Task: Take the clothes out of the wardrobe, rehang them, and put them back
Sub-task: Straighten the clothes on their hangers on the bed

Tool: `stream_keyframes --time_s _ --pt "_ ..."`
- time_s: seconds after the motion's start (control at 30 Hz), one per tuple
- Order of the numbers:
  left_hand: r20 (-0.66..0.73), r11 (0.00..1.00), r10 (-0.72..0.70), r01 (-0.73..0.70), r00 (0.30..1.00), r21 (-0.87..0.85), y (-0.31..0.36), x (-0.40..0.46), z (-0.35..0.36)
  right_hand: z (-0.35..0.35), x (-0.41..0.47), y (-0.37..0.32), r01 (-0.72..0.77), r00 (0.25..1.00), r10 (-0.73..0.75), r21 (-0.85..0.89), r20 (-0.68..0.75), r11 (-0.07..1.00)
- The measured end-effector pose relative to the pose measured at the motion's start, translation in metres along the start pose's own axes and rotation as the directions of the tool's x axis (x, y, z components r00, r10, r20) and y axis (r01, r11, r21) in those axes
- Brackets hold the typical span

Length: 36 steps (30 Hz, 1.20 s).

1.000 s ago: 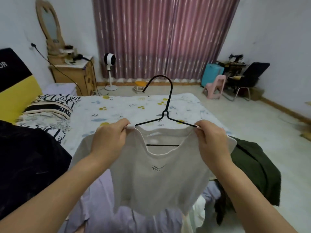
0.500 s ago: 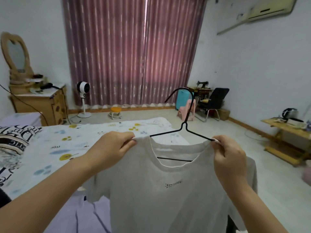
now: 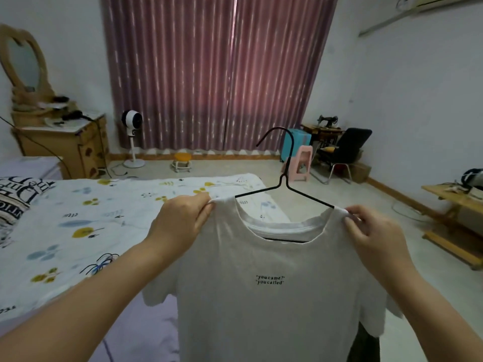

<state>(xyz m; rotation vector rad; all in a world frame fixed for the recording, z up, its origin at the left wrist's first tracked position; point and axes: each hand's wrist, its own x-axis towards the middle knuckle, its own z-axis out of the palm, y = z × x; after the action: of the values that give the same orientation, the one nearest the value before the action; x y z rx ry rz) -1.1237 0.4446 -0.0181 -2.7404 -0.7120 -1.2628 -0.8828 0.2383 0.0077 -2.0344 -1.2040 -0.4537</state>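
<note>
While both hands, left hand (image 3: pixel 180 220) and right hand (image 3: pixel 373 231), pinch the shoulders of the white T-shirt (image 3: pixel 269 291), the black hanger (image 3: pixel 285 189) spans left-right between them, hook up, above the bed (image 3: pixel 78 220).

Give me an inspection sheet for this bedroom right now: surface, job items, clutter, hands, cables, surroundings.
Surface: bed with patterned sheet, pillow at left.
Job's things: white T-shirt on black hanger, held up.
Clutter: purple cloth on the bed's near edge.
Grippers: left hand and right hand each pinch a shirt shoulder.
Cables: black cord across the dresser; fan cord on floor.
Surroundings: curtain, chair, pink stool.
</note>
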Motion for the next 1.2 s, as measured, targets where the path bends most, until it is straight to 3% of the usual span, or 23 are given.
stream_keyframes --time_s 0.4,0.67,0.97,1.2 --pt "0.08 0.99 -0.088 0.096 0.993 -0.105 -0.091 0.089 0.114 0.133 0.118 0.055 -0.085 0.995 0.085 0.002 -0.054 0.996" --pt "0.163 0.968 -0.216 0.233 0.963 -0.09 -0.143 0.114 0.167 0.218 0.168 0.071 -0.15 0.989 0.148 0.057 0.03 0.987" --pt "0.098 0.948 -0.316 0.319 0.944 -0.015 -0.209 0.142 0.217 0.309 0.257 0.081 -0.062 0.989 0.043 0.136 0.14 0.989" --pt "0.055 0.905 -0.422 0.416 0.905 0.089 -0.289 0.166 0.295 0.436 0.337 0.103 -0.02 0.964 -0.028 0.178 0.264 0.984"
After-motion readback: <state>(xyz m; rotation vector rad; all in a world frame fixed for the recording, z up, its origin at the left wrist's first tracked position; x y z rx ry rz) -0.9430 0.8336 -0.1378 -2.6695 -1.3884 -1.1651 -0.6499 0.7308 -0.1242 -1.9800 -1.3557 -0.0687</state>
